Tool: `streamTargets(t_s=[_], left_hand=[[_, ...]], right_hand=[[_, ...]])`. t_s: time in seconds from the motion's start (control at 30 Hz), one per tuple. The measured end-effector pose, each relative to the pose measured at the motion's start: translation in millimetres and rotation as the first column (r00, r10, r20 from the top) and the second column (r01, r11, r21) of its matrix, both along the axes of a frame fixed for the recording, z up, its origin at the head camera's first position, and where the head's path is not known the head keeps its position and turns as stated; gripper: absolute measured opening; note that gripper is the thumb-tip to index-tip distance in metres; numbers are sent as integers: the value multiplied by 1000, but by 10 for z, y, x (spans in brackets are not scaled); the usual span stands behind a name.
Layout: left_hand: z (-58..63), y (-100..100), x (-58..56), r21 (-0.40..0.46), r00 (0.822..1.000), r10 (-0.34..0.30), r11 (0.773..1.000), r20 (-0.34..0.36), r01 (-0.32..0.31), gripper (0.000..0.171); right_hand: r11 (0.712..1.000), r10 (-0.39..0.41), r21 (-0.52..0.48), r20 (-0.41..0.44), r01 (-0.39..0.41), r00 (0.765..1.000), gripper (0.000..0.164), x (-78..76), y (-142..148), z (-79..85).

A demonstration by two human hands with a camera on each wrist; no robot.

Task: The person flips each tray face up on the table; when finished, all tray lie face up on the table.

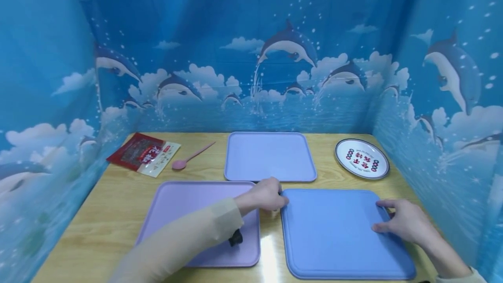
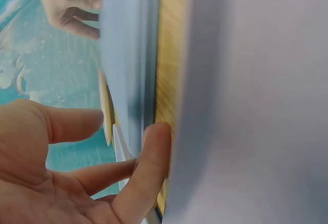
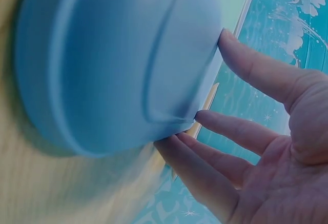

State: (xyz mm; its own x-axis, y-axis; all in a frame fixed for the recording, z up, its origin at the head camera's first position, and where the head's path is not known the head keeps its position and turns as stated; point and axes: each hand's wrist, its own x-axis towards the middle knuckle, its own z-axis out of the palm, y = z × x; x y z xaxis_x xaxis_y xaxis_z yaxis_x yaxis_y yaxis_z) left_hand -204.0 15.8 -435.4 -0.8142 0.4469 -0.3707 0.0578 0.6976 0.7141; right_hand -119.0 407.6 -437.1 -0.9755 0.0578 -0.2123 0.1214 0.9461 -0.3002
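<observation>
Nearest, a blue tray (image 1: 338,235) sits at the right front of the wood surface (image 1: 90,222), with 1 hand at each side. The right hand (image 1: 410,222) pinches its right edge: the thumb is on top and fingertips meet the side, so that grip is grasping the tray. The left hand (image 1: 265,193) is at the far left corner, with a finger by the side and the thumb above. 1 view shows a gap at that thumb, so it is hard to tell if this grip is holding on or just touching. Having 2 hands on opposite sides likely helps stop such a wide, flat thing from tipping. The left sleeve (image 1: 184,239) reaches over a purple tray (image 1: 245,252), probably because the corner is on the far side of it. Farther back, a pale tray (image 1: 269,156) lies flat. Left of it are a pink spoon (image 1: 180,164) and a red packet (image 1: 143,154), just beside each other; right of it is a white plate (image 1: 362,144). Last comes a dolphin curtain (image 1: 235,12).
</observation>
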Motion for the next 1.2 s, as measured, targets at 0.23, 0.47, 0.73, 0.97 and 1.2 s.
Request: streamTargets(t_s=[0.23, 0.47, 0.73, 0.97, 1.2], left_hand=[[-25, 8, -43, 195, 982, 54, 977, 182, -90, 43], [27, -69, -13, -27, 999, -40, 999, 21, 40, 30], [116, -115, 32, 47, 988, -42, 998, 149, 36, 35], [70, -77, 50, 118, 973, 49, 990, 228, -78, 38], [6, -33, 40, 288, 897, 179, 906, 404, -311, 56]], right_hand=[[1000, -18, 24, 29, 17, 999, 87, 19, 3, 5], [998, -38, 48, 70, 35, 997, 92, 24, -96, 11], [993, -65, 107, 108, 53, 992, 96, 52, -115, 32], [993, -35, 114, 88, 25, 996, 94, 22, -125, -13], [995, -15, 102, 30, 11, 999, 95, 37, -70, -36]])
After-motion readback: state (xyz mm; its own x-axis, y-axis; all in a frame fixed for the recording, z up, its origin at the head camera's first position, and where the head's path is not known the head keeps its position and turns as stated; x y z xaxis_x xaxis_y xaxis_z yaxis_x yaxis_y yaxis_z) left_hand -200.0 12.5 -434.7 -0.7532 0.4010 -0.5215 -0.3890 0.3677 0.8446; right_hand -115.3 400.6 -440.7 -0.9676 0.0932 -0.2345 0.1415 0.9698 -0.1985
